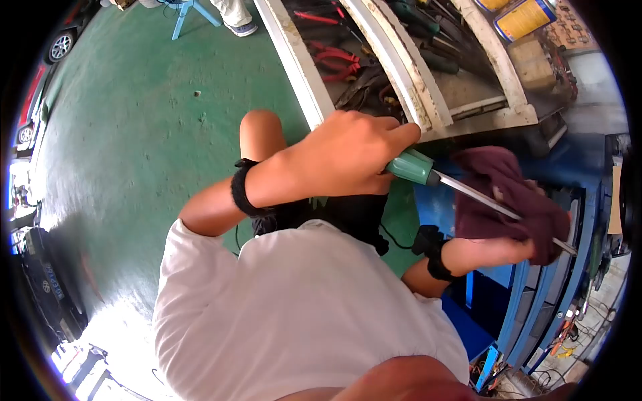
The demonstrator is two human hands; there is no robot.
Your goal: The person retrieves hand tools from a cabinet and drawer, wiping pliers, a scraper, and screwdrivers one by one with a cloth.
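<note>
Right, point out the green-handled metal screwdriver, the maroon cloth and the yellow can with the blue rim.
Green-handled metal screwdriver [412,167]: head view, on the green handle.
Maroon cloth [491,221]: head view, on the fabric just below the shaft.
Yellow can with the blue rim [523,24]: head view, on its yellow side.

Glossy plastic screwdriver handle [411,166]; shiny metal shaft [476,195]; matt cloth rag [491,175] (wrinkled)

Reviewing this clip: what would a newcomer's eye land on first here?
Probably the green-handled screwdriver right of centre, gripped in the left hand, its shaft running through a maroon cloth in the right hand. Next, the red-handled pliers among tools in the white frame at the top, and the broad green floor at left.
</note>
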